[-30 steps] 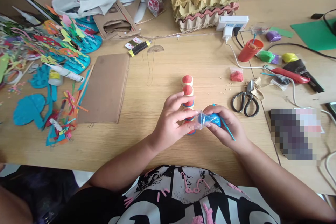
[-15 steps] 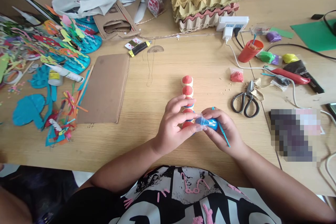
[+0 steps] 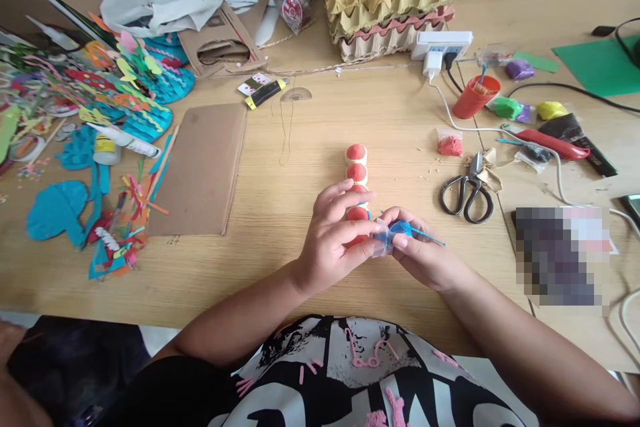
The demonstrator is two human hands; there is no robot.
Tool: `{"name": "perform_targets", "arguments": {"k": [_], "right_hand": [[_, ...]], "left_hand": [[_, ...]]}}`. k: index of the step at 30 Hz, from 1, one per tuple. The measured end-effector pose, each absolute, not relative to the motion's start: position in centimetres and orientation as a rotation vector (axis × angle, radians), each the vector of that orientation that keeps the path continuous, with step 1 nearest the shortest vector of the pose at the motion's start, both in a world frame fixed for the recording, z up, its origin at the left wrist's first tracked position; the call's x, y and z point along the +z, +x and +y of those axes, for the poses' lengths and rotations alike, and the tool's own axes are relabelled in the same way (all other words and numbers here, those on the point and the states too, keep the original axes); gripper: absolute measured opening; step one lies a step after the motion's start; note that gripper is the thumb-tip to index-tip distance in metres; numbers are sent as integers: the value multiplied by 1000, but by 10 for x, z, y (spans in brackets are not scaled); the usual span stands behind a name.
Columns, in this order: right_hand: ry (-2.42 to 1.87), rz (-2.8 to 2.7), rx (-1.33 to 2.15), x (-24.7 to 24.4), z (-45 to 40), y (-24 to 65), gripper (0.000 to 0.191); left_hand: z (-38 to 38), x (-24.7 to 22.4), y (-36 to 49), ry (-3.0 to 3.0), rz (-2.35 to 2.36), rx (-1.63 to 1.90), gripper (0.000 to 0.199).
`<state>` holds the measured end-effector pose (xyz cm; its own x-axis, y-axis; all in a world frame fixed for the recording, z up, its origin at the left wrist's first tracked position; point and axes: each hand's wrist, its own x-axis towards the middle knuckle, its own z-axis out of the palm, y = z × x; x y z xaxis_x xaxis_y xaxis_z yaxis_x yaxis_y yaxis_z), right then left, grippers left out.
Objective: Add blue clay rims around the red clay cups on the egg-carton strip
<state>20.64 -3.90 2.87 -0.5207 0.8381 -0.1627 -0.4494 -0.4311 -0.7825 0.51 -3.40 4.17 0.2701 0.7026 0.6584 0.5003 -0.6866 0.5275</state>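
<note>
Between my two hands is a clear bag of blue modelling clay. My left hand pinches the bag's clear end between thumb and finger, its other fingers raised. My right hand grips the clay end, and a thin blue modelling tool is tucked in its fingers, pointing out to the right. Just beyond, a row of egg-carton cups with red clay tops stands on the table; my left hand partly covers its near end, where blue shows around the cups.
Black-handled scissors and a packet of red clay lie to the right. A red cup stands behind them, near a power strip. Cardboard and paper scraps lie left; egg trays are stacked at the back.
The blue modelling tool has swung from steeply slanted to nearly flat, pointing right. My right fingers have shifted around the clay bag; my left hand has barely moved.
</note>
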Motion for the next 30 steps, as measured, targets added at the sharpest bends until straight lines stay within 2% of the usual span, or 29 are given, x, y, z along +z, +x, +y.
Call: {"name": "perform_targets", "arguments": {"k": [5, 15, 24, 30], "right_hand": [[-676, -876, 2028, 31, -41, 205, 27], [-626, -750, 2215, 23, -44, 204, 27], [-669, -692, 2235, 24, -40, 205, 26], [-695, -692, 2141, 24, -41, 202, 24]], "left_hand": [[-36, 41, 7, 2285, 1066, 1341, 23], [-39, 34, 5, 2206, 1074, 1325, 11], [-37, 37, 6, 2274, 1088, 1367, 4], [-33, 35, 7, 2301, 1048, 1484, 10]]}}
